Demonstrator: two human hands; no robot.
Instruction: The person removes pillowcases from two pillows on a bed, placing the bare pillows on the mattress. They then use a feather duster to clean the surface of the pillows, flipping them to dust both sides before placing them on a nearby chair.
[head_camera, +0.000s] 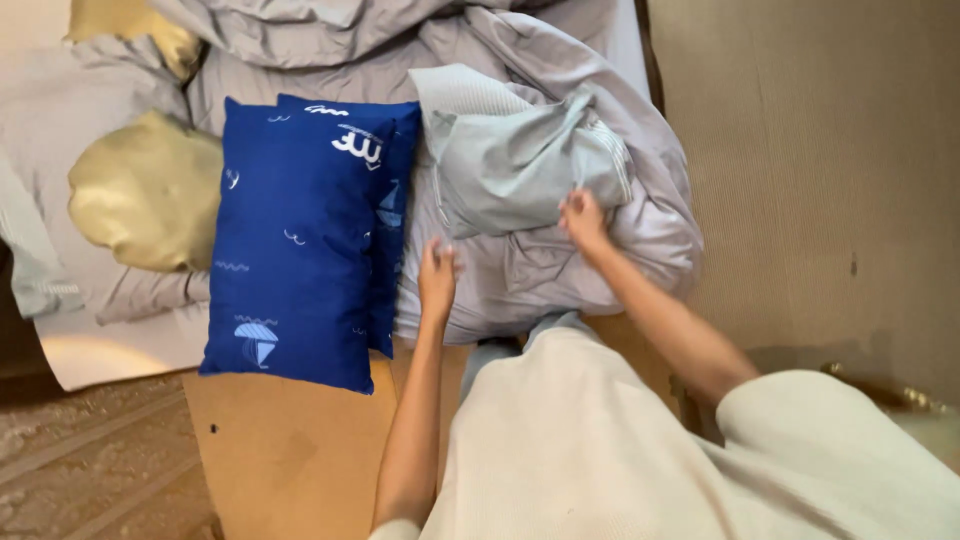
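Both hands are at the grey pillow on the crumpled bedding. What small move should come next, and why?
Probably bring the left hand up to the near edge of the grey pillow. Only the right hand seems to touch it, at its lower corner, and the left is open just below it, over the grey duvet. Two hands would likely control it better.

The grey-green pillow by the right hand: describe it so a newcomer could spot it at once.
On the rumpled grey bedding, look right of the two blue pillows. The grey-green pillow lies there, its lower edge at the right hand. Unlike the blue ones, it is pale, unpatterned and crumpled.
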